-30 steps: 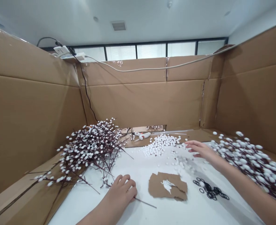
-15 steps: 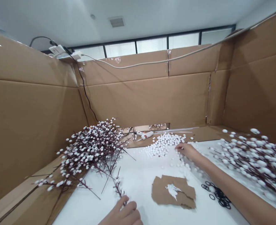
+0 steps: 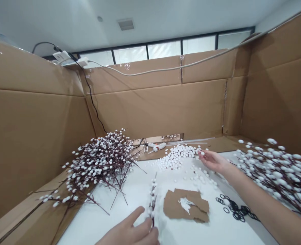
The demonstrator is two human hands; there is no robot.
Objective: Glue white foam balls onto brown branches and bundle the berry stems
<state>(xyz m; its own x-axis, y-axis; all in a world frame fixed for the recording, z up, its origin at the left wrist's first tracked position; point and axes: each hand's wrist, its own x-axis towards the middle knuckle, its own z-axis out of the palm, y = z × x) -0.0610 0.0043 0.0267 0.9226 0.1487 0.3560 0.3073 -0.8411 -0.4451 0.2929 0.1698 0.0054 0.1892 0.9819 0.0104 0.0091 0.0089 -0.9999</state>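
L hand was nearest, at the bottom edge of the view, its grip pinching the lower stem of a pussy willow sprig, w/ the index finger spread clear of it. Sprig stood near upright in that grip, long axis pointing away from the person, tip up and well apart from R hand. Just right of it on the white table lay a torn cardboard scrap w/ a white smear; beyond that, black rubber rings. R hand was farther off, fingers loosely curled at the edge of a heap of white foam balls, one ball right at the fingertips; cannot tell if held. Loose balls lay scattered below it. Big pussy willow bunches sat L and R. Glue gun lay behind the heap, before cardboard walls.
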